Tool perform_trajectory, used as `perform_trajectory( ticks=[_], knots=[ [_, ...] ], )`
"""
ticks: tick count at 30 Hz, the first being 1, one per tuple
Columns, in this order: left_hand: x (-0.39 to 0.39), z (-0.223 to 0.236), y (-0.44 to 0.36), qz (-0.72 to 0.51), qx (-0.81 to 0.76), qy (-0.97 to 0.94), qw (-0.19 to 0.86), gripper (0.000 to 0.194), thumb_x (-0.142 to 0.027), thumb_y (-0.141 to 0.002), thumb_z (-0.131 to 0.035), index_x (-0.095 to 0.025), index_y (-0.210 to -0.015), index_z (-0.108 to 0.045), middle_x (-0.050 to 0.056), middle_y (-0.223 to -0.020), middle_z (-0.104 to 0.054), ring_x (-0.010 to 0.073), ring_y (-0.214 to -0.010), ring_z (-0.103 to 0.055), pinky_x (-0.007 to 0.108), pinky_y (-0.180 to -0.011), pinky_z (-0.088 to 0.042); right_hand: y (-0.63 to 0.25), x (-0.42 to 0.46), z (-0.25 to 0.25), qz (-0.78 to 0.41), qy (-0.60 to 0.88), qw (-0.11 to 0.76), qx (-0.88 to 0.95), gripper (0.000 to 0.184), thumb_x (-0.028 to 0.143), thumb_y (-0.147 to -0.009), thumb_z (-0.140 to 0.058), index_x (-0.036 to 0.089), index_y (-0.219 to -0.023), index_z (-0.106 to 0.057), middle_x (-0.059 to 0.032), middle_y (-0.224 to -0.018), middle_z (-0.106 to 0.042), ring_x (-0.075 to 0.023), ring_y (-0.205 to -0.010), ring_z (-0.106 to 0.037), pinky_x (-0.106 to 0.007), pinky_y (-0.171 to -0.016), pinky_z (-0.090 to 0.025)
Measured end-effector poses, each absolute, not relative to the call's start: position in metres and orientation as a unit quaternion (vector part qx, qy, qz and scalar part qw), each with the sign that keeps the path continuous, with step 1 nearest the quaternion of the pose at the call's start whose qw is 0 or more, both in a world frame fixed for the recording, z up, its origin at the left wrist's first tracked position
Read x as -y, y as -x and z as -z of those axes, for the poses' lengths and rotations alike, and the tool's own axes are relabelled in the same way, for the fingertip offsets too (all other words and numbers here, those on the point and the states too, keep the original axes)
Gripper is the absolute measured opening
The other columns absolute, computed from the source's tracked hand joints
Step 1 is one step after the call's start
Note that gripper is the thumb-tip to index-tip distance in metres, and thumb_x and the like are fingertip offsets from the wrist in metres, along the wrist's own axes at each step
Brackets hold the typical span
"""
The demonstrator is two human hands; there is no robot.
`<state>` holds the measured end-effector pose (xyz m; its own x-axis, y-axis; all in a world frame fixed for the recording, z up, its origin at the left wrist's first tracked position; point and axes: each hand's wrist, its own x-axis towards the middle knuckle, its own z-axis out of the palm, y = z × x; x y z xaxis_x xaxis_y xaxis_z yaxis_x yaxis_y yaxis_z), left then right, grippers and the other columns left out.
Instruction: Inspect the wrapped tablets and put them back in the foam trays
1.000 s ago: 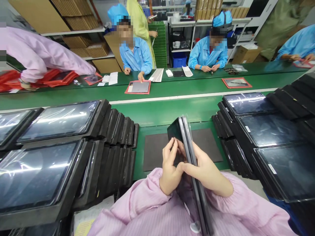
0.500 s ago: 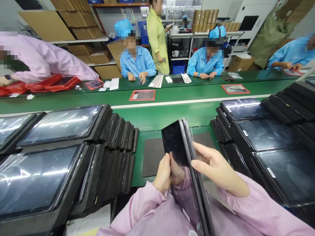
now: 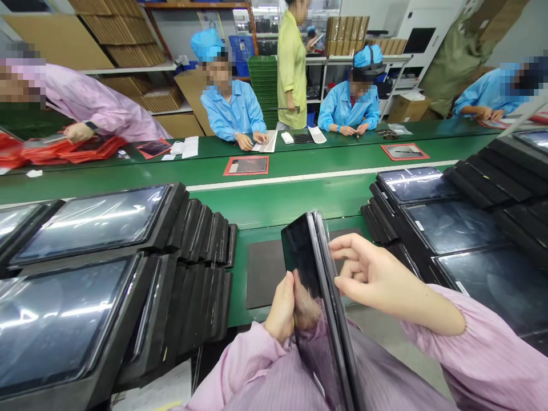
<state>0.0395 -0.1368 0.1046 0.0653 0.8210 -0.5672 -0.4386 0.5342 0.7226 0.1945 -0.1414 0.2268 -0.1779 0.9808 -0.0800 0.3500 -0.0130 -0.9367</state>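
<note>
I hold a thin black tablet (image 3: 314, 297) upright on edge in front of my chest, its glossy screen facing left. My left hand (image 3: 281, 308) grips its left side, thumb on the glass, fingers behind. My right hand (image 3: 371, 275) hovers at the tablet's right edge with fingers curled and partly spread, the fingertips near clear plastic film on that edge. Whether they pinch the film I cannot make out. A dark grey mat (image 3: 268, 274) lies on the green bench behind the tablet.
Leaning rows of black trays with wrapped tablets stand at my left (image 3: 103, 228) and right (image 3: 454, 222). Beyond runs a green conveyor (image 3: 299, 194) carrying red-framed trays (image 3: 247, 165). Several co-workers in blue, pink and yellow coats work on its far side.
My left hand slid from the tablet's face down to its left edge. My right hand let go of the right side and lifted up beside the edge. The tablet's screen turned more into view.
</note>
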Motion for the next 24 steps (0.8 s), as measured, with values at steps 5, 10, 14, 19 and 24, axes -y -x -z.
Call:
perform_trajectory(
  ticks=[5,10,14,19,24],
  knots=[
    [0.135,-0.106,-0.040,-0.447,-0.521,-0.187,0.703,0.051,-0.063,-0.060,-0.070,-0.015,-0.076,-0.068,0.010,-0.092,-0.074,0.0253,-0.101,-0.065,0.031,-0.084,-0.053,-0.193,0.144,-0.225,-0.470,0.547,0.347,0.599,0.034,0.013,-0.070,-0.058,0.023,-0.101,-0.050,-0.0016,-0.082,-0.066,-0.0066,-0.048,-0.053,-0.019,-0.045,-0.041],
    [0.134,-0.107,-0.038,-0.443,-0.514,-0.195,0.708,0.058,-0.068,-0.054,-0.069,-0.015,-0.075,-0.068,0.010,-0.092,-0.074,0.0258,-0.101,-0.065,0.031,-0.084,-0.053,-0.188,0.145,-0.228,-0.461,0.553,0.339,0.605,0.035,0.012,-0.069,-0.054,0.022,-0.102,-0.048,-0.0013,-0.084,-0.064,-0.0052,-0.045,-0.052,-0.019,-0.045,-0.041],
    [0.134,-0.109,-0.037,-0.441,-0.511,-0.209,0.707,0.067,-0.074,-0.045,-0.068,-0.015,-0.076,-0.069,0.010,-0.095,-0.074,0.0267,-0.101,-0.065,0.032,-0.086,-0.052,-0.187,0.143,-0.231,-0.470,0.557,0.324,0.603,0.035,0.013,-0.070,-0.053,0.023,-0.102,-0.044,-0.0008,-0.088,-0.062,-0.0043,-0.045,-0.054,-0.018,-0.042,-0.042],
    [0.134,-0.111,-0.036,-0.436,-0.508,-0.224,0.708,0.066,-0.074,-0.048,-0.067,-0.016,-0.078,-0.069,0.010,-0.095,-0.074,0.0276,-0.101,-0.065,0.035,-0.087,-0.052,-0.186,0.138,-0.233,-0.498,0.563,0.323,0.575,0.037,0.018,-0.070,-0.055,0.024,-0.103,-0.040,-0.0023,-0.101,-0.056,-0.0037,-0.044,-0.053,-0.017,-0.035,-0.044],
    [0.135,-0.106,-0.034,-0.439,-0.512,-0.216,0.706,0.063,-0.070,-0.053,-0.068,-0.014,-0.080,-0.068,0.011,-0.089,-0.073,0.0271,-0.098,-0.066,0.033,-0.082,-0.054,-0.183,0.146,-0.227,-0.520,0.544,0.317,0.577,0.036,0.016,-0.074,-0.052,0.025,-0.106,-0.039,0.0019,-0.091,-0.054,-0.0012,-0.041,-0.051,-0.014,-0.035,-0.042]
  ],
)
